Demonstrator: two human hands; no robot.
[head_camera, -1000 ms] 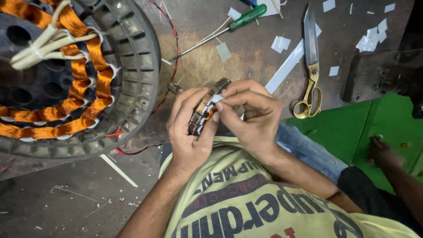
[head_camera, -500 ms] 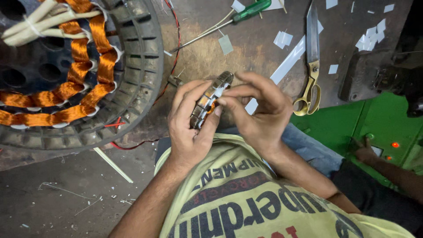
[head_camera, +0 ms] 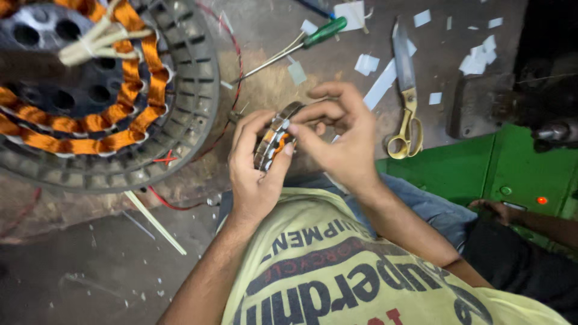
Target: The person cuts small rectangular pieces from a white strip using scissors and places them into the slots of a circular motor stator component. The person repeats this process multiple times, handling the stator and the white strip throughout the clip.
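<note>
Left hand [head_camera: 256,171] was closed round a small stator ring [head_camera: 276,139], frame centre, edge-on above the lap. Right hand [head_camera: 337,135] pinched something at its 12 o'clock rim, likely slot insulation or wire. Next move probably needs fine fingertip seating; big orange-wound stator [head_camera: 96,90] at 10 o'clock, scissors [head_camera: 406,90] at 2.

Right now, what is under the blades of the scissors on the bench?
A white paper strip runs under the blades of the scissors, poking out on both sides. Small white paper scraps lie beside them. Whatever sits directly beneath the blades and yellow handles is covered.
</note>
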